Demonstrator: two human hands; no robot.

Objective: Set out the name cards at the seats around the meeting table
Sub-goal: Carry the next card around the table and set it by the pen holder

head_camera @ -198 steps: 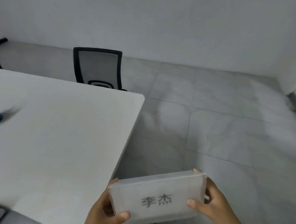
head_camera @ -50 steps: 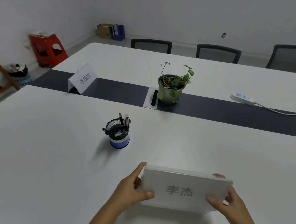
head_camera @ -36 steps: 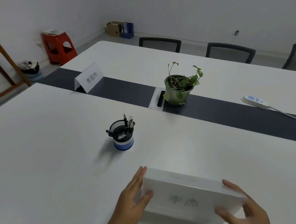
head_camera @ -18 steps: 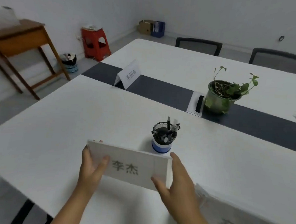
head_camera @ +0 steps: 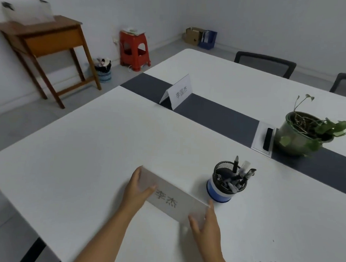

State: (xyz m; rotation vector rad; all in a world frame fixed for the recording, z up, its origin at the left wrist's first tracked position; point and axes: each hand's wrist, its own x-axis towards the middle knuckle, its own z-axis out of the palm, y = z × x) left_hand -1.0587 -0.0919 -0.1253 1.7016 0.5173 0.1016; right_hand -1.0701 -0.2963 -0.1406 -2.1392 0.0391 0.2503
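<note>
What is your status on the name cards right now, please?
Left hand and right hand both gripping one name card, low over the table. Another card already stands on the dark strip. Pen holder close by on the right.

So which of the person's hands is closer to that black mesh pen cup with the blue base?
Right hand, just below-left of the pen cup; left hand holds the card's far end.

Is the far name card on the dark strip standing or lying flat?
Standing. The white folded name card forms a tent on the dark centre strip, printed face tilted up.
</note>
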